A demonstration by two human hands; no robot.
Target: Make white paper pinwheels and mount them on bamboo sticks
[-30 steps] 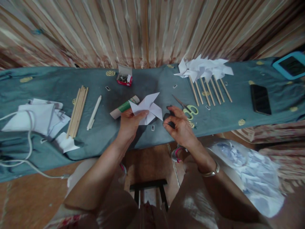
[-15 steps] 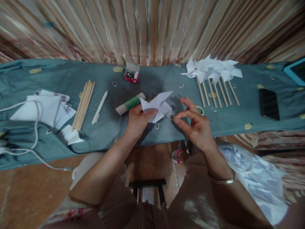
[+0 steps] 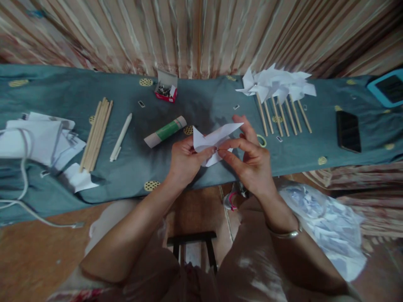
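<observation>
A folded white paper pinwheel (image 3: 217, 136) is held over the table, its pointed blades sticking up. My left hand (image 3: 186, 161) grips it from the left, thumb on top and fingers mostly hidden underneath. My right hand (image 3: 252, 161) is closed in a pinch at the pinwheel's middle, thumb and forefinger together on a small metal pin (image 3: 216, 149) that is hard to make out. To the left of the hands lies a glue stick (image 3: 166, 131) with a green band. Partly behind my right hand is a yellow-green ring (image 3: 261, 141), perhaps a scissors handle.
An open red box (image 3: 166, 93) of small metal pins stands at the back. Leftward lie a white pen (image 3: 121, 137), wooden sticks (image 3: 97, 134), paper sheets (image 3: 37, 138) and a white cable (image 3: 23, 176). Rightward are finished pinwheels (image 3: 278, 86), a phone (image 3: 348, 131) and a blue-framed tablet (image 3: 387, 88).
My right hand has moved left from the pinwheel's right edge to its middle, bringing the pin there. The pinwheel is tilted differently in my left hand. The whole view has shifted slightly.
</observation>
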